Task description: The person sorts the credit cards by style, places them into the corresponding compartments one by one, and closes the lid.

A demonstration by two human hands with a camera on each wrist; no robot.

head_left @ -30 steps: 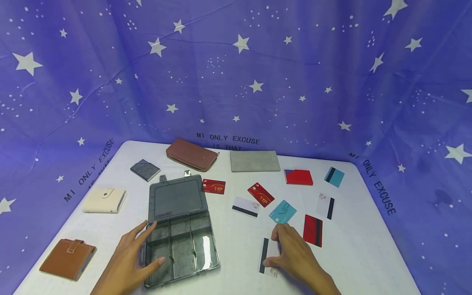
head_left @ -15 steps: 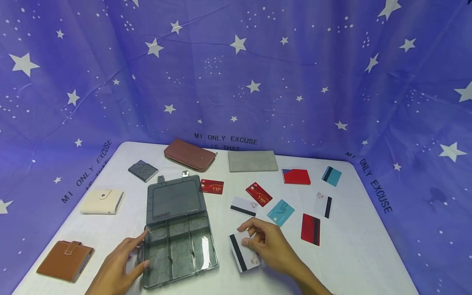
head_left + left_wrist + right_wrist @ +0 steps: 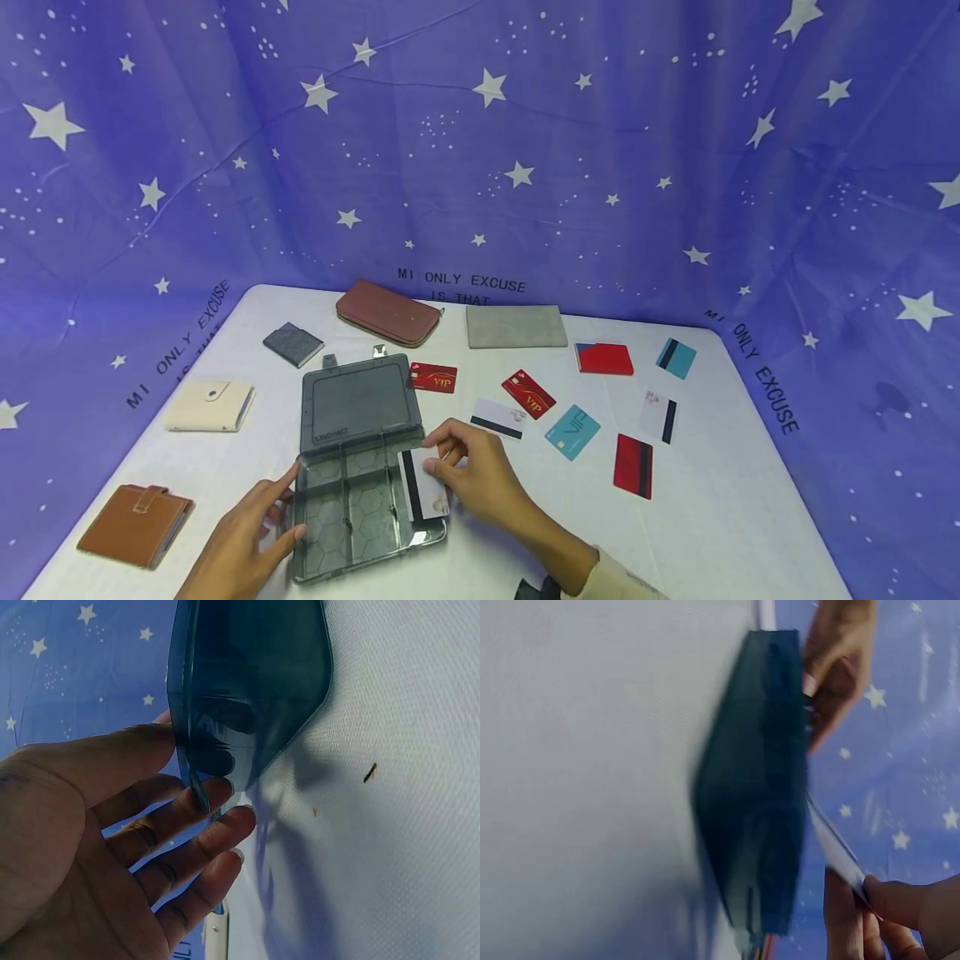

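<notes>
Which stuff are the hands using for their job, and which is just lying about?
In the job:
right hand
striped white card it holds
left hand
open see-through box

Just lying about, it seems:
brown wallet
cream wallet
dark grey wallet
reddish-brown purse
pale grey wallet
red holder
loose cards (maybe needed too)

Bare white tabletop (image 3: 720, 533) at the near right gives a hand room to pass. The left hand (image 3: 243, 529) blocks the left side of the box (image 3: 324, 517), the raised lid (image 3: 363, 404) its far side. The right hand (image 3: 480, 471) and white card (image 3: 425, 487) obstruct the right compartment; the left and middle ones lie open from above.
</notes>
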